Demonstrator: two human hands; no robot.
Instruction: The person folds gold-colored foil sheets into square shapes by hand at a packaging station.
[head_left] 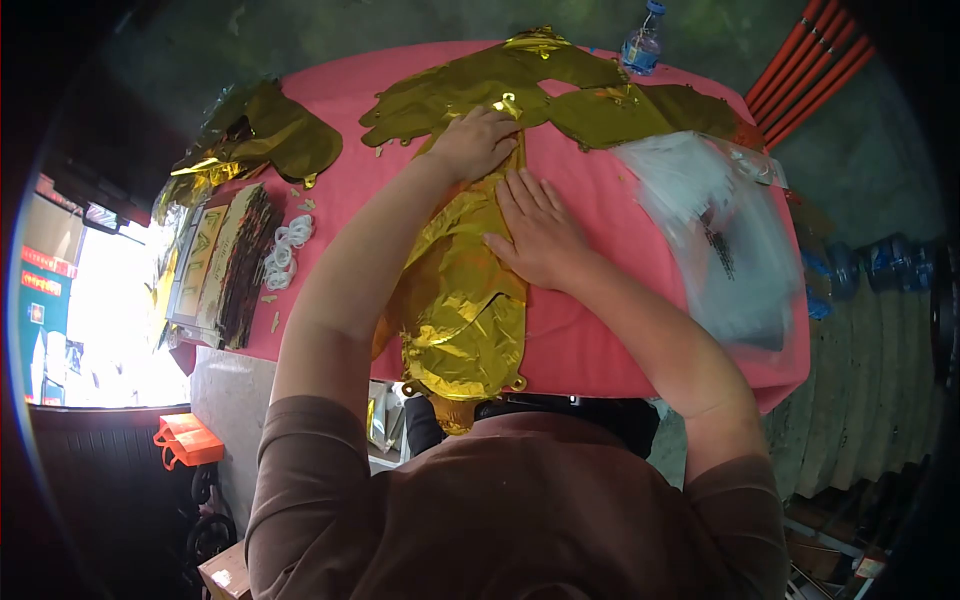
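Note:
A flattened gold foil balloon [465, 335] lies lengthwise in front of me on the pink tablecloth [590, 335], its near end hanging over the table edge. My left hand [475, 145] rests on the balloon's far, narrower part, fingers stretched out over the foil. Lower down, my right hand [540, 230] lies flat along the balloon's right edge, with its fingers extended. Both palms face down, so what is under them is hidden. More flat gold foil balloons [440, 95] are spread at the far side, just beyond my left hand.
At the left lie another gold foil piece [285, 135], a stack of printed packets [225, 265] and coils of white ribbon [285, 255]. Clear plastic bags [730, 260] cover the right side. A water bottle [642, 42] stands at the far edge, near red poles [810, 75].

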